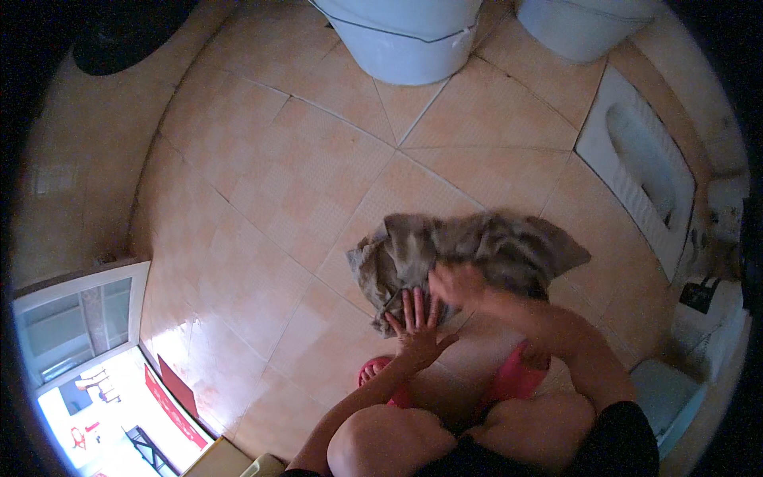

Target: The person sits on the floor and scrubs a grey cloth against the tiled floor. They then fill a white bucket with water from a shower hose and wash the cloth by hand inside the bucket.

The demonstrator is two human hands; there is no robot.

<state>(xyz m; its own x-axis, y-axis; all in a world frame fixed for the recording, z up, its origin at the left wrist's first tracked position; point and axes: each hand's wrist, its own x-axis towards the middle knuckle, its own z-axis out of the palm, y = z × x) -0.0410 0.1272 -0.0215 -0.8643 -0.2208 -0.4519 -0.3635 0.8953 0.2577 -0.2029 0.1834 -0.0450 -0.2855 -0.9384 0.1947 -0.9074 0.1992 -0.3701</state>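
Note:
A crumpled grey-brown cloth [471, 241] lies spread over the tiled floor before me. My left hand [418, 334] rests with fingers spread on the lower left part of the cloth. Just to the right and a little farther out, my right hand [458, 285] is over the middle of the cloth, blurred, with its fingers bent; whether it grips any cloth cannot be made out. Below the cloth, my feet are in red slippers [517, 375], between the bent knees.
A white bucket with a wire handle [405, 53] stands ahead, another white bucket [581, 30] to its right. A squat toilet [641, 161] is set in the floor at right. An open doorway [113, 417] is at lower left, beside a white-framed glazed door [83, 322].

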